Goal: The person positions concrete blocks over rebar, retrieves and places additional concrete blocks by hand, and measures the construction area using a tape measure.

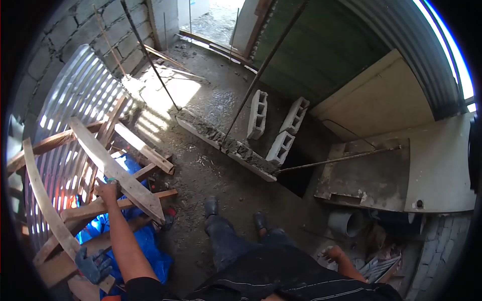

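My left hand (pixel 107 191) is closed beside the edge of a long pale wooden plank (pixel 108 163) that leans on a pile of lumber. A small green bit shows at its fingers; what they grip is not clear. My right hand (pixel 332 254) hangs low at my side, fingers loosely bent and apart, with no held thing visible. A grey work glove (pixel 94 265) lies on the wood at lower left. Ahead of my boots runs a low row of blocks topped with wet mortar (pixel 201 129), with metal rods rising from it.
Hollow concrete blocks (pixel 257 115) stand beyond the row. Corrugated metal sheet (pixel 70 105) leans at left, above a blue tarp (pixel 150 246). A concrete slab counter (pixel 371 175) is at right, a grey pipe (pixel 345 223) below it. A dark opening (pixel 300 175) lies beside the row.
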Demonstrator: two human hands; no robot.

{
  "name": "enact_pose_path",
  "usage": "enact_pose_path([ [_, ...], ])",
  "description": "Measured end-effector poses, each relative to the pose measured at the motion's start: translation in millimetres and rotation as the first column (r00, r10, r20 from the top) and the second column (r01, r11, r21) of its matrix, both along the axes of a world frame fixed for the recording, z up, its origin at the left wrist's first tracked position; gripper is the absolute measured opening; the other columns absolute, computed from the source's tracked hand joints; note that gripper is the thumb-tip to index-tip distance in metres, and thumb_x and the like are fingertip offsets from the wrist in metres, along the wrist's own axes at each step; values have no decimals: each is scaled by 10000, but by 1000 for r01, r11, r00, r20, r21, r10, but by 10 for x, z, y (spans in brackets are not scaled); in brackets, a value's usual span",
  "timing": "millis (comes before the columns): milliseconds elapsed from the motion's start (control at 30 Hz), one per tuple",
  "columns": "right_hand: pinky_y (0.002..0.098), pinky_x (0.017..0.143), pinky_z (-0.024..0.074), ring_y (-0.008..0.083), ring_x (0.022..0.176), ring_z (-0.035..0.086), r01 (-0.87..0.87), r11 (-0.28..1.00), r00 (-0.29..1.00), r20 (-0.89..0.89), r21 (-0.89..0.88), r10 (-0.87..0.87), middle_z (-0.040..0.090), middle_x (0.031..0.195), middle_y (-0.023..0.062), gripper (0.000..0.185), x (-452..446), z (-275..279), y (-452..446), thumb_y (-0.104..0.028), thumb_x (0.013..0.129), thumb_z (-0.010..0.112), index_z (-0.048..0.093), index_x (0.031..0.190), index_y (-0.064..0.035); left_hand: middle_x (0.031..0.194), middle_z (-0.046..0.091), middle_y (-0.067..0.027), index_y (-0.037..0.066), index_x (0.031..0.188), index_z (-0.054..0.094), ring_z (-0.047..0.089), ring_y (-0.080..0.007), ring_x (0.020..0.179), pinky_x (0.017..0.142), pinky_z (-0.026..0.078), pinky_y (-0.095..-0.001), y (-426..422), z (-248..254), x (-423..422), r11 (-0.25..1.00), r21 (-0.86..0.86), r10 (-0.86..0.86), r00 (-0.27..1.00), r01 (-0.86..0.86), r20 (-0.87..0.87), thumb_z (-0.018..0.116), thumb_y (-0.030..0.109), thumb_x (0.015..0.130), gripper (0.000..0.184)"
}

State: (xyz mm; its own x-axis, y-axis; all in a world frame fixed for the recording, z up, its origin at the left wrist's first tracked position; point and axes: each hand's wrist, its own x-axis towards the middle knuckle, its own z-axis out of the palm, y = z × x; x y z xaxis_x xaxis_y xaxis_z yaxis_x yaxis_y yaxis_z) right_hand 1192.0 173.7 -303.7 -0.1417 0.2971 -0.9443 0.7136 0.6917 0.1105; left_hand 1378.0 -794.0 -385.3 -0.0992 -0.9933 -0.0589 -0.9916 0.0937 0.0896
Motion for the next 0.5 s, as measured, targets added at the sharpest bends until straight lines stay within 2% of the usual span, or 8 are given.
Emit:
enact_pose_path([
  [33, 321, 692, 535, 205, 780, 656, 35, 999, 999, -4, 31, -35, 683, 1013, 84, 235, 145, 115, -81, -95, 812, 628, 657, 1036, -29, 1309, 461, -298, 69, 1446, 264, 457, -430, 1224, 1017, 395, -469, -253, -257, 88, 999, -45, -13, 993, 18, 114, 728, 349, 709, 915],
  [100, 330, 729, 540, 205, 864, 662, -10, 986, 993, 114, 168, -9, 647, 1148, 63, 255, 391, 288, -225, -121, 817, 639, 662, 1062, -54, 1299, 476, -301, 65, 1440, 271, 487, -436, 1194, 991, 416, -483, -395, -267, 21, 998, 66, -28, 978, 15, 208, 716, 377, 732, 892],
  [167, 332, 707, 542, 204, 859, 663, -28, 993, 998, 54, 116, 22, 654, 1110, 69, 246, 490, 349, -276, -131, 831, 629, 659, 1060, -48, 1218, 554, -283, 37, 1404, 331, 566, -407, 1102, 940, 451, -465, -661, -537, 123, 978, 201, -78, 985, 46, 155, 688, 377, 759, 812],
  [200, 334, 685, 545, 203, 853, 663, -81, 996, 997, -16, 40, 82, 661, 1071, 75, 238, 476, 275, -223, -141, 844, 620, 656, 1058, -43, 1125, 619, -255, 9, 1353, 400, 617, -371, 1027, 905, 470, -431, -729, -606, 188, 940, 324, -93, 994, 104, -49, 664, 365, 777, 727],
  [233, 336, 663, 547, 203, 848, 663, -143, 989, 986, -94, -34, 140, 668, 1033, 81, 233, 436, 176, -169, -151, 858, 610, 652, 1057, -37, 1080, 644, -232, -14, 1299, 459, 629, -350, 1012, 888, 476, -407, -765, -539, 144, 854, 506, -76, 992, 119, -105, 658, 353, 778, 668],
  [300, 339, 619, 552, 201, 837, 664, -286, 943, 935, -263, -170, 236, 683, 956, 92, 228, 326, 119, -346, -170, 885, 591, 646, 1053, -27, 1133, 624, -237, -27, 1277, 479, 604, -366, 1066, 921, 463, -414, -780, -570, 102, 892, 427, -167, 986, 149, 4, 665, 359, 770, 664],
  [433, 263, 677, 519, 146, 754, 650, 25, 999, 961, -276, 46, -11, 693, 905, 50, 212, -207, 598, -1781, -125, 838, 588, 662, 1020, -43, 1175, 606, -236, -26, 1262, 499, 581, -368, 1107, 955, 445, -415, -707, -679, 22, 938, 329, -154, 980, 104, 130, 670, 360, 761, 654],
  [500, 266, 695, 510, 145, 734, 644, -122, 992, 935, -334, 17, 121, 695, 881, 56, 191, -371, 648, -2149, -119, 855, 562, 656, 992, -25, 1224, 577, -240, -10, 1281, 493, 535, -368, 1172, 1003, 408, -420, -716, -748, 42, 927, 329, -229, 965, 178, 124, 672, 371, 756, 673],
])
